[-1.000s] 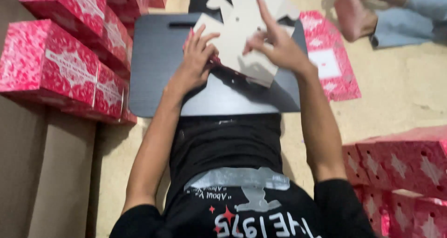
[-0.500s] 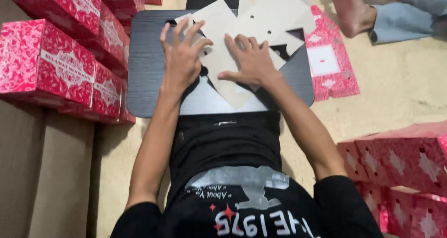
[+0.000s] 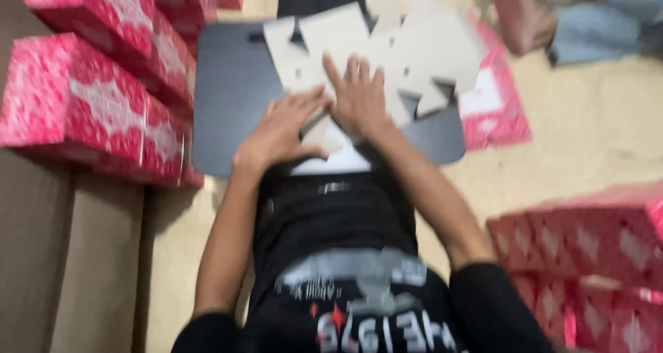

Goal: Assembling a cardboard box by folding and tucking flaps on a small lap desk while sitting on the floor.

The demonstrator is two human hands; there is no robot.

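At far left, a stack of pink boxes [image 3: 103,97], closed, contents hidden, touching the left edge of the dark counter [image 3: 231,104]. Below them, brown cardboard [image 3: 62,256] flat on the floor. On the counter, a flat die-cut card [image 3: 387,49], pale side up, unfolded, spread across the middle and right and overhanging the far edge. Left hand [image 3: 280,129] pressed flat, fingers spread, on the card's near left flap. Right hand [image 3: 359,94] just beside it, also flat with fingers splayed, bearing down on the card's centre; thumbs near each other, neither hand closed around anything. Under the card's right side, a flat pink sheet [image 3: 494,108] on the floor, just past the counter's right edge. At top right, another person's foot [image 3: 521,15] and a blue trouser leg [image 3: 594,32]. At lower right, more pink boxes [image 3: 587,256] stacked, closed, contents unseen. Whole view blurred, fine detail lost.
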